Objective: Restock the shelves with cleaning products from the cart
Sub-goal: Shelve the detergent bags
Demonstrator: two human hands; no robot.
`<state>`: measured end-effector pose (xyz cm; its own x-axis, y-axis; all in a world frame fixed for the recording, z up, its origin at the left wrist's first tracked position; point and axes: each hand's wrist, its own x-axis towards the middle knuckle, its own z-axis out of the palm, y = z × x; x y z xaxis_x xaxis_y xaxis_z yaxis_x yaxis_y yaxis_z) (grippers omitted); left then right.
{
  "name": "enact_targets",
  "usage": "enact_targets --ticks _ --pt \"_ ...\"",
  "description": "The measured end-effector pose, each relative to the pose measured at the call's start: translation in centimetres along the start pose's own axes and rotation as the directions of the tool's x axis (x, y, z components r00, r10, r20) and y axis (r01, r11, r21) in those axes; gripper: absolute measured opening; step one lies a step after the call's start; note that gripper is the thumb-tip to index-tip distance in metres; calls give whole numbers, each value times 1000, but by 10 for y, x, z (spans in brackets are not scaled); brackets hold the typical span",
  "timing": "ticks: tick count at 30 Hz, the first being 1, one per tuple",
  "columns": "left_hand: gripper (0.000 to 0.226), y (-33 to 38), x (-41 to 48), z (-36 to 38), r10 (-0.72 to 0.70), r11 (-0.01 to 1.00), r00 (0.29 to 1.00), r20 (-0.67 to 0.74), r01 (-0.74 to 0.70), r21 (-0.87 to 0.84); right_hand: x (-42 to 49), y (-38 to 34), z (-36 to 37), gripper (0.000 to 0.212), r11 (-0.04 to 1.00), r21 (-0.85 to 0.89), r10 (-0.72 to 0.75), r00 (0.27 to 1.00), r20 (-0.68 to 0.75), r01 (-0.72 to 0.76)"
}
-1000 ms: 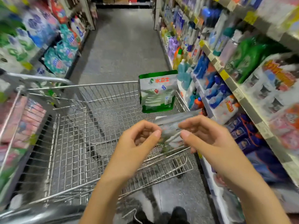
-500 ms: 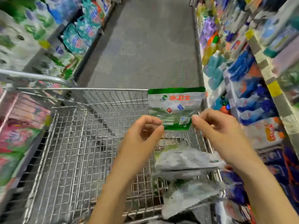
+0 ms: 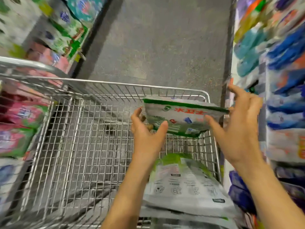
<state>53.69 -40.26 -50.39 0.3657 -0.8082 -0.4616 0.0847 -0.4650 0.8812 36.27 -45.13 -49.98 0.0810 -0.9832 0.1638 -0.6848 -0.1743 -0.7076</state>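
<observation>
A green and white cleaning-product pouch (image 3: 183, 116) with red lettering hangs tilted over the far right corner of the wire cart (image 3: 105, 83). My left hand (image 3: 146, 131) pinches its lower left corner, thumb on the front and fingers behind. On the pouch's right side my right hand (image 3: 239, 129) holds it, with the thumb on the front face and spread fingers at the right edge. More pouches of the same kind (image 3: 184, 185) lie stacked in the cart's near right corner, printed backs facing up.
Blurred shelves of blue, teal and orange bottles and refill bags (image 3: 280, 66) run along the right. Green, pink and white packs (image 3: 66, 35) fill the left shelves. Grey aisle floor (image 3: 158, 38) stretches ahead beyond the cart.
The view has tipped downward. The pouch has tilted flatter and shifted right, and my hands have spread apart to its two sides. The stack in the cart now shows more fully.
</observation>
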Motion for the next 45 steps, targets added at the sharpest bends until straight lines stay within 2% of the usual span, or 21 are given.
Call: enact_targets --ticks 2,4,7,10,13,15,18,20,21,24,26,28,30,31,32,35,37,39,40,42,45 --pt "74 -1 1 3 20 1000 1000 22 -20 -1 -4 3 -2 66 1000 24 17 1000 -22 -17" --pt "75 -4 1 8 33 999 999 42 -33 -5 -9 2 -3 42 1000 -5 15 1000 -25 -16" --pt "76 -4 -1 10 16 998 998 58 -12 -53 -21 -2 -6 13 999 -39 -15 995 100 19" --pt "74 -4 -7 9 -3 997 981 195 17 -72 -34 -15 -8 13 997 80 1 983 186 -16" --pt "83 -6 -18 -2 3 999 939 345 -14 30 -44 -34 3 25 989 126 39 969 243 -71" --pt "99 -9 -23 -18 -23 993 888 460 -34 116 -44 -46 15 34 967 195 118 965 234 -166" --pt "132 -20 -29 -37 -115 976 826 552 -8 216 -34 -69 28 30 875 417 178 965 194 -245" --pt "129 -29 -34 -34 -81 962 872 482 -58 268 -31 -89 38 31 833 502 171 972 163 -231" --pt "112 -34 -37 -30 -35 962 904 426 -85 259 -33 -100 44 33 822 526 163 975 149 -218" --pt "41 -46 -40 -25 143 966 973 181 -177 188 -47 -131 60 34 788 589 133 984 118 -177" --pt "25 -51 -32 -37 182 974 981 -69 -170 152 -52 -143 67 28 758 626 110 982 151 -181" --pt "24 -52 -18 -52 143 989 962 -233 -127 81 -48 -143 69 19 729 645 46 957 286 -228" --pt "17 -53 -4 -73 69 996 931 -359 -87 -34 -43 -137 70 7 731 617 -48 879 474 -292" --pt "11 -53 1 -82 55 998 907 -418 -66 -14 -39 -130 69 1 757 573 -71 832 550 -314" --pt "12 -51 4 -92 70 997 889 -452 -55 47 -35 -119 69 7 799 507 -65 792 608 -323" --pt "19 -42 7 -116 131 991 883 -450 -105 82 -24 -84 64 24 903 257 78 718 691 -345" --pt "14 -27 9 -129 166 986 893 -418 -162 45 -16 -64 64 52 938 137 145 721 678 -318" --pt "6 -9 10 -140 242 970 902 -356 -234 66 -11 -58 67 77 953 145 102 734 671 -265" --pt "6 0 11 -145 281 960 908 -310 -268 84 -8 -58 71 82 945 200 57 733 678 -258" --pt "9 16 12 -152 304 953 927 -221 -295 73 -3 -64 76 78 912 327 -49 727 685 -247" --pt "11 30 12 -160 297 954 945 -140 -299 7 0 -74 81 49 788 553 -171 767 618 -271"
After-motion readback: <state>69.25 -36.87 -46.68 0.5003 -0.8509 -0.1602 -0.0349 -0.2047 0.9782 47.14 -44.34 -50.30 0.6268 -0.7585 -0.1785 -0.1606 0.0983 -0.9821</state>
